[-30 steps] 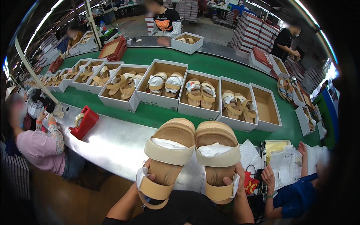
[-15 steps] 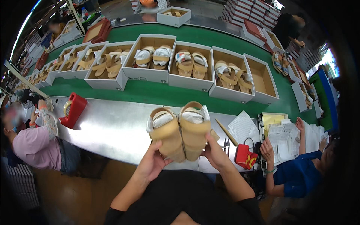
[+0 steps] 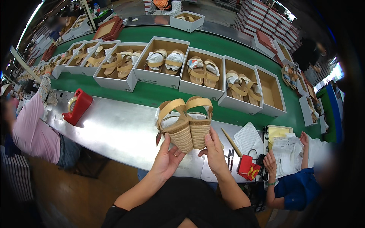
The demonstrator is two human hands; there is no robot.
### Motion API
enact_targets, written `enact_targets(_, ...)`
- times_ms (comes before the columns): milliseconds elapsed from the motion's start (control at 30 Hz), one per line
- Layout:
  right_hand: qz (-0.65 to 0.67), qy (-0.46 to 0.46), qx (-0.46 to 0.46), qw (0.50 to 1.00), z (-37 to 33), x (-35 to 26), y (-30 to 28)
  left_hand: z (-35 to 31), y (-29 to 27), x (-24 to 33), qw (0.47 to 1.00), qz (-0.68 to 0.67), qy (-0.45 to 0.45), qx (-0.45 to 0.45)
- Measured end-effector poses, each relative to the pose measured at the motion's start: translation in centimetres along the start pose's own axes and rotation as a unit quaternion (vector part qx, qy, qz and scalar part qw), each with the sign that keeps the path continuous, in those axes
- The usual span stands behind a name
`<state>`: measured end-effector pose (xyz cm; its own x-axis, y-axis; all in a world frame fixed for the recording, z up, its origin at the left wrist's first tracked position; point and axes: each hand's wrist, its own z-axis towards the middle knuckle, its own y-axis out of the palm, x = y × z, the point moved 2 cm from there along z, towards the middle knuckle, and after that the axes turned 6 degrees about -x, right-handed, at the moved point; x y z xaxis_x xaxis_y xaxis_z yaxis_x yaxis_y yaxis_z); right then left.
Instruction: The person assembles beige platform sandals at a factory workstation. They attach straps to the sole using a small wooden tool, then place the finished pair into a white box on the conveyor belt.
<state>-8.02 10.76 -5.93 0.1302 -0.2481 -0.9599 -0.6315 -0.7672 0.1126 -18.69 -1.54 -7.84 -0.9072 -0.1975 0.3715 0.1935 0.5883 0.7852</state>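
A pair of tan wedge sandals is held up side by side over the metal table, woven heels and back straps facing me. My left hand (image 3: 168,159) is closed on the left sandal (image 3: 180,133), thumb on its heel and fingers beneath. The right sandal (image 3: 199,131) is gripped by my right hand (image 3: 216,152), its thumb against the heel side. White paper stuffing shows inside both, and a small dark tag (image 3: 158,138) hangs at the left one. Thread snips (image 3: 230,159) lie on the table beside my right hand.
Open white boxes with sandals line the green belt (image 3: 152,98); one open box (image 3: 270,91) at the right has no shoes. A red tape dispenser (image 3: 78,107) stands left. Right are papers (image 3: 248,140), a red pouch (image 3: 249,168) and a co-worker's hands (image 3: 270,162). Another person (image 3: 36,131) leans in left.
Both sandals have turned in my hands, from their fronts showing to their woven heels facing me. At the left, the person in pink has leaned toward the belt with an arm stretched out.
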Motion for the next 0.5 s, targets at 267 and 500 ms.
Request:
enact_targets(267, -0.293, -0.172, 0.071, 0.938, 0.6, -0.3, 0.4, 2.9, 0.7, -2.4, 0.945, -0.226, -0.038, -0.234)
enact_targets(500, -0.365, -0.264, 0.088, 0.888, 0.5, -0.4, -0.1, 2.6, -0.7, -1.5, 0.975, -0.133, -0.037, -0.172)
